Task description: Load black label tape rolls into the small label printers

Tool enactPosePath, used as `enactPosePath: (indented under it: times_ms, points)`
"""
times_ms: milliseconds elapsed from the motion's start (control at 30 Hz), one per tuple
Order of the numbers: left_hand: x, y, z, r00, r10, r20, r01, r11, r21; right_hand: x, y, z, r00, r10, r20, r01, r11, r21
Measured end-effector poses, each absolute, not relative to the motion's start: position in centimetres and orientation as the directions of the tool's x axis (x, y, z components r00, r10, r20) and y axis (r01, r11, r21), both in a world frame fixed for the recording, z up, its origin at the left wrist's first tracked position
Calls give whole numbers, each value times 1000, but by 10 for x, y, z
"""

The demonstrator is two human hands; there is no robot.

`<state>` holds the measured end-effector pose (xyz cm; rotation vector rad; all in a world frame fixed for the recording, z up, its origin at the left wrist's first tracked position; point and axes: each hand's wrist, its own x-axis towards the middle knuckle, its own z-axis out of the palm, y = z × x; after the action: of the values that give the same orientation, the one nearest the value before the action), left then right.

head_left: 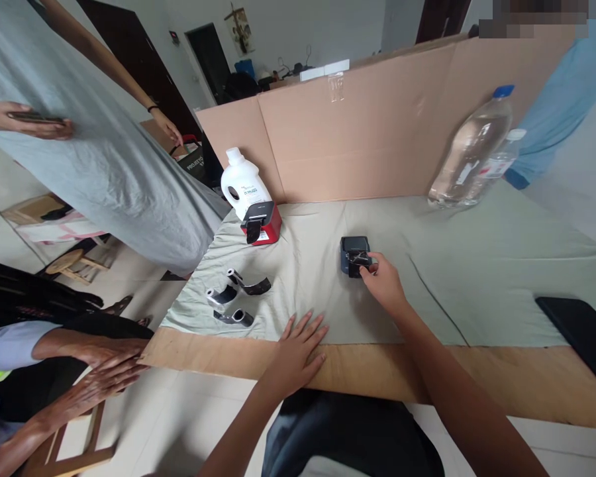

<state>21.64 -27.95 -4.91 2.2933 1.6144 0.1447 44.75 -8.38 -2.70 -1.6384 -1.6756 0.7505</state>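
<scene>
My right hand (381, 281) reaches to a small dark box-shaped device (353, 244) on the cloth. Its thumb and fingers pinch a shiny black strip (358, 260) at the device's front; whether the strip is joined to the device I cannot tell. Flat on the table's near edge lies my left hand (300, 348), fingers spread, holding nothing. To its left are several small rolls (223, 295) with black strips curling from them. A red and black device (263, 223), with a black strip hanging from its front, stands behind the rolls.
A white jug (243, 182) stands behind the red device, before a cardboard screen (357, 142). Two clear bottles (469, 156) are at the back right. A black flat object (581, 334) lies on the right. People are at the left, one seated with hands near the table corner.
</scene>
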Motion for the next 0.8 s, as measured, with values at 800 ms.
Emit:
enactPosePath:
  times_ms: [800]
  points:
    - [216, -279, -51, 348, 935, -66, 893, -309, 326, 452, -79, -39, -8, 989, -148, 410, -132, -902]
